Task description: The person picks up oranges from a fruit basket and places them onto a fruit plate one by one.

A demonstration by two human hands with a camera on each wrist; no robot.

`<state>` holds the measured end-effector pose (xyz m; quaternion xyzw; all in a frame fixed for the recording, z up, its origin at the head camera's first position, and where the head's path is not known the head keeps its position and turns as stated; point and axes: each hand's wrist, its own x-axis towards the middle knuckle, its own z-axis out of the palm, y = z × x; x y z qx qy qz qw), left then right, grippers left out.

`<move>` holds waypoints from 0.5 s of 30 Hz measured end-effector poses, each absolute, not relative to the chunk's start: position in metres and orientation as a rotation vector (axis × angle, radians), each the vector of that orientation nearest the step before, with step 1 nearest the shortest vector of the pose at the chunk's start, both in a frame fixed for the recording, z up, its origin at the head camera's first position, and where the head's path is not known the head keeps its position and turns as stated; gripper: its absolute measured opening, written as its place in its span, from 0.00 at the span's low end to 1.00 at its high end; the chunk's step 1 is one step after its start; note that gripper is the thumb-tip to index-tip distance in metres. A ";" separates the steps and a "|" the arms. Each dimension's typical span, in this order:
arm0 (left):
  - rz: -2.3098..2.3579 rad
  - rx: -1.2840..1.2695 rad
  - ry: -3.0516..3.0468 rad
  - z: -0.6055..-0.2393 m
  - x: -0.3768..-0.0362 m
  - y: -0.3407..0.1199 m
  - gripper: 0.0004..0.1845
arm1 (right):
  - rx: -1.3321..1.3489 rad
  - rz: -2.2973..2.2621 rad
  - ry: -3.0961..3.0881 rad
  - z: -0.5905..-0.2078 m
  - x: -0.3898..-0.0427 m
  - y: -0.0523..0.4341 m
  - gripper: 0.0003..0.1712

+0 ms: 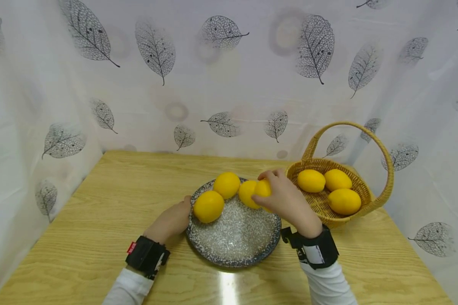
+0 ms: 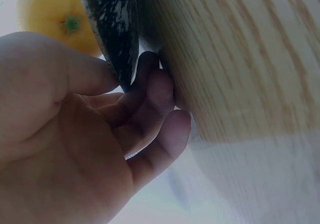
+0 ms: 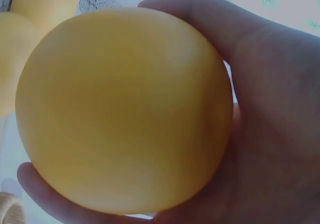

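Note:
A round speckled grey plate (image 1: 233,237) with a dark rim lies on the table. My left hand (image 1: 172,218) pinches its left rim, thumb above and fingers curled beneath, as the left wrist view shows. Three yellow lemons rest on the plate: one at the left (image 1: 208,206), one at the back (image 1: 227,185) and one farther right (image 1: 247,194). Over the plate's right part, my right hand (image 1: 286,199) grips another lemon (image 3: 125,111) between thumb and fingers. In the left wrist view, a lemon (image 2: 55,13) by the rim shows a green star-shaped stem end.
To the right stands a wicker basket (image 1: 385,186) with a tall arched handle, holding three lemons (image 1: 337,180). Both stand on a wooden table (image 1: 137,182). A pale curtain (image 1: 229,76) with leaf prints hangs behind and at the sides.

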<state>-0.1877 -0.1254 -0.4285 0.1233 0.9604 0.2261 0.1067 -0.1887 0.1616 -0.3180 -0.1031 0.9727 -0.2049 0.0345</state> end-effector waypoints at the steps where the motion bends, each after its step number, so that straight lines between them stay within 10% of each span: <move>1: 0.666 0.362 2.827 -0.429 -0.188 -0.126 0.27 | -0.327 -0.636 2.989 -0.319 -0.188 0.160 0.31; 15: 0.663 0.382 2.817 -0.426 -0.187 -0.125 0.27 | -0.404 -0.687 2.960 -0.326 -0.182 0.143 0.29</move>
